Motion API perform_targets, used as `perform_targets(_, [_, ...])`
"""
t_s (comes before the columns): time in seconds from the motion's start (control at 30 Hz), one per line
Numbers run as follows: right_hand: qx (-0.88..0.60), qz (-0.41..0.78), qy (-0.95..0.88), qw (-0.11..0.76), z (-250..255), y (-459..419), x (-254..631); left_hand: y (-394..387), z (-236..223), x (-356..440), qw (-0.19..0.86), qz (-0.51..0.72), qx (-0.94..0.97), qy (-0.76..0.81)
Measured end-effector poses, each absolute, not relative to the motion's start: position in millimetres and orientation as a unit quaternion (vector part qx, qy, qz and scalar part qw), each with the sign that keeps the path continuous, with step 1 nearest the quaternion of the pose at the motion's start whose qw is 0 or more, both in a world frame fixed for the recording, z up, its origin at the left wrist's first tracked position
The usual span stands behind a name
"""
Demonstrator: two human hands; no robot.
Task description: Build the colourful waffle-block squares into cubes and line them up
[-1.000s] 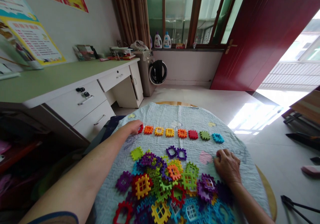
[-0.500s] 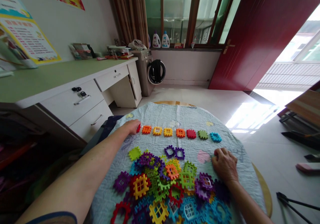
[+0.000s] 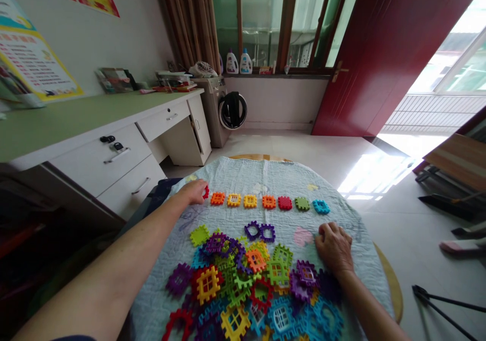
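Note:
My left hand (image 3: 197,192) is closed on a red building tile (image 3: 206,192) at the left end of a row. From there the row runs right across the cloth: an orange tile (image 3: 217,198), two yellow ones, another orange, a red tile (image 3: 284,202), a green tile (image 3: 302,203) and a blue tile (image 3: 321,206). My right hand (image 3: 334,245) rests on the cloth with its fingers curled; what is under them, if anything, is hidden. Two purple tiles (image 3: 259,231) lie between the row and a heap of mixed tiles (image 3: 235,285) near me.
A pale blue cloth (image 3: 243,174) covers the round table. To the left stands a desk (image 3: 94,113) with drawers, and beyond it a washing machine (image 3: 218,110) with its door ajar. A red door (image 3: 353,52) is at the right, above a black tripod leg (image 3: 448,300).
The whole view has shifted slightly, so most things appear a little further left. My left hand stays at the red tile, and more of that tile shows. My right hand remains on the cloth.

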State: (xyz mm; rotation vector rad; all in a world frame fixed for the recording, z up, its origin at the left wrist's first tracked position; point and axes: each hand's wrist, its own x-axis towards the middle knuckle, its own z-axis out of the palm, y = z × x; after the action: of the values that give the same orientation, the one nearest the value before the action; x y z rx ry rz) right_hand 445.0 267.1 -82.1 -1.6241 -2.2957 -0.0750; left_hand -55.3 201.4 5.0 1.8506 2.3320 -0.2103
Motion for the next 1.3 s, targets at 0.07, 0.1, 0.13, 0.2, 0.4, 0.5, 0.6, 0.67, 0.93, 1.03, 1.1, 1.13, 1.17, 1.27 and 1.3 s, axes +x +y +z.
perform_targets(0.07, [-0.571, -0.025, -0.804, 0.164, -82, 267, 444, 200, 6, -53, 0.079, -0.065, 0.620, 0.778])
perform_targets(0.1, [-0.571, -0.024, -0.804, 0.165, -81, 267, 444, 200, 7, -50, 0.077, -0.062, 0.622, 0.777])
perform_targets(0.13, [-0.573, -0.023, -0.803, 0.165, -81, 266, 444, 201, 9, -47, 0.075, -0.059, 0.626, 0.774])
perform_targets(0.2, [-0.576, -0.021, -0.800, 0.167, -81, 266, 443, 205, 16, -34, 0.069, -0.042, 0.637, 0.767])
perform_targets(0.4, [-0.580, -0.002, -0.796, 0.172, -78, 265, 442, 245, 37, 61, 0.085, 0.103, 0.695, 0.707])
perform_targets(0.5, [-0.583, 0.001, -0.794, 0.176, -78, 265, 441, 274, 32, 122, 0.101, 0.084, 0.750, 0.649])
perform_targets(0.6, [-0.585, 0.004, -0.791, 0.179, -77, 264, 441, 299, 18, 170, 0.096, 0.034, 0.767, 0.633])
perform_targets(0.67, [-0.586, 0.006, -0.790, 0.181, -76, 263, 441, 311, 9, 189, 0.096, 0.017, 0.763, 0.640])
perform_targets(0.93, [-0.589, 0.013, -0.786, 0.188, -74, 262, 440, 330, -11, 214, 0.096, -0.029, 0.753, 0.651])
perform_targets(1.03, [-0.590, 0.013, -0.784, 0.191, -74, 262, 439, 331, -12, 215, 0.099, -0.049, 0.750, 0.652])
perform_targets(1.1, [-0.591, 0.013, -0.784, 0.190, -74, 262, 439, 330, -11, 215, 0.101, -0.057, 0.749, 0.652])
perform_targets(1.13, [-0.592, 0.012, -0.784, 0.188, -74, 262, 439, 330, -10, 215, 0.102, -0.059, 0.750, 0.651])
perform_targets(1.17, [-0.593, 0.012, -0.783, 0.186, -74, 262, 439, 330, -9, 215, 0.103, -0.062, 0.750, 0.651])
perform_targets(1.27, [-0.595, 0.009, -0.782, 0.183, -75, 262, 439, 330, -7, 215, 0.106, -0.068, 0.750, 0.649])
perform_targets(1.3, [-0.596, 0.009, -0.782, 0.183, -75, 262, 439, 330, -7, 215, 0.107, -0.070, 0.750, 0.649])
